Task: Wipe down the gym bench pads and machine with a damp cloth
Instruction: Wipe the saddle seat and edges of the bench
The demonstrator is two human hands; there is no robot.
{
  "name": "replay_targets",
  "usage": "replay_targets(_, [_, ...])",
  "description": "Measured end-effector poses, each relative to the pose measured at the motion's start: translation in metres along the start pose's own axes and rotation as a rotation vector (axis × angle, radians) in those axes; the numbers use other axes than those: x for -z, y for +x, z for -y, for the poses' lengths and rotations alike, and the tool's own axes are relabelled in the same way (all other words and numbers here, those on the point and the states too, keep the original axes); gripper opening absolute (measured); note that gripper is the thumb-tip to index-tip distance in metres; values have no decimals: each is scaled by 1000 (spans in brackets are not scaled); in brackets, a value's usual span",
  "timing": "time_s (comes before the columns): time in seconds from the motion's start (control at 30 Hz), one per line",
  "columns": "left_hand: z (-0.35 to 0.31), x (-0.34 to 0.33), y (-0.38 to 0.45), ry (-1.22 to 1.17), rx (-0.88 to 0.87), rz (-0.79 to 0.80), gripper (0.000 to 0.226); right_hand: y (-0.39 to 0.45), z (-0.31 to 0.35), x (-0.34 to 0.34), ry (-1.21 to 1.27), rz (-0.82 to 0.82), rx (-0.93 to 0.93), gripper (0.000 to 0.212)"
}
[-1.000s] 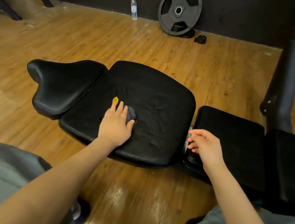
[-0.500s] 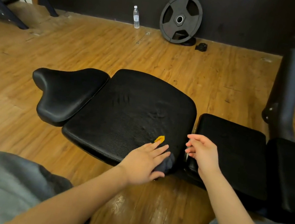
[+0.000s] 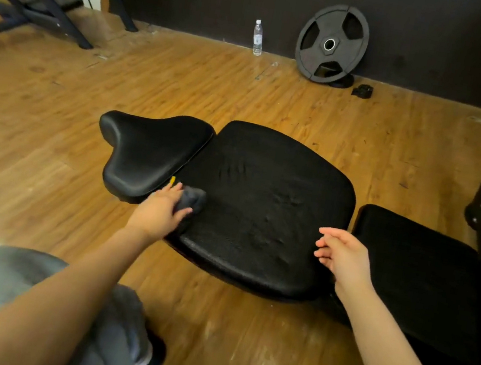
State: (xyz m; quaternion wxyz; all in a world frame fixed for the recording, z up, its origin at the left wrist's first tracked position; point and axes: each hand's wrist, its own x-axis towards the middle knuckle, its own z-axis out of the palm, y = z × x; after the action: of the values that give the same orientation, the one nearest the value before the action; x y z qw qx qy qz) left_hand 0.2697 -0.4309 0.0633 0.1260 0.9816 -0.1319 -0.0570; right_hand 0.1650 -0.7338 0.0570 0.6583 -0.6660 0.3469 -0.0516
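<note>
Grey cloth (image 3: pixel 192 199) is pressed by the left hand (image 3: pixel 160 215) onto the wide seat pad (image 3: pixel 263 208), at its left edge beside the horn-shaped pad (image 3: pixel 148 154). Unwiped pad extends rightward. Right hand (image 3: pixel 344 257) is held relaxed, empty, over the pad's right edge.

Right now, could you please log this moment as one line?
left hand wiping cloth on pad | right hand idle
</note>
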Motion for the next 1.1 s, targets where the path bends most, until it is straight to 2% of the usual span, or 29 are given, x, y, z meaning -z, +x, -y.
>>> replay_targets(0.1, [38, -1, 5, -178, 286, -71, 52, 0, -1, -7, -27, 21, 4, 19])
replay_targets(0.17, [39, -9, 6, -280, 365, -130, 49, 0, -2, -8, -38, 28, 11, 20])
replay_targets(0.27, [33, -15, 14, -284, 364, -168, 49, 0, -4, -7, -41, 20, 17, 21])
replay_targets(0.37, [24, -11, 26, -194, 291, -134, 45, -1, -5, -5, -59, 12, 24, 21])
replay_targets(0.43, [13, -9, 30, -135, 216, -93, 47, -3, -6, -2, -61, 21, 39, 20])
replay_targets(0.5, [-15, -12, 24, -105, 49, -55, 52, -4, -6, 0, -56, 34, 54, 21])
replay_targets(0.63, [-104, -46, -21, -10, -521, 54, 54, -3, -4, -1, -43, 26, 44, 21])
replay_targets(0.67, [-118, -53, -29, 38, -579, 92, 54, -3, -4, -2, -39, 26, 47, 21])
replay_targets(0.73, [-124, -57, -26, 105, -589, 124, 53, -3, -2, -6, -30, 28, 58, 21])
replay_targets(0.83, [-100, -44, 3, 69, -497, 107, 50, -4, 2, -12, -34, 28, 64, 21])
replay_targets(0.9, [-70, -32, 28, 13, -317, 39, 48, -4, 3, -14, -37, 43, 72, 21])
replay_targets(1.0, [-16, -12, 59, -96, 42, -55, 48, -1, 2, -15, -38, 39, 67, 22])
replay_targets(1.1, [1, -10, 76, -107, 180, -62, 44, 5, 3, -16, -37, 5, 53, 23])
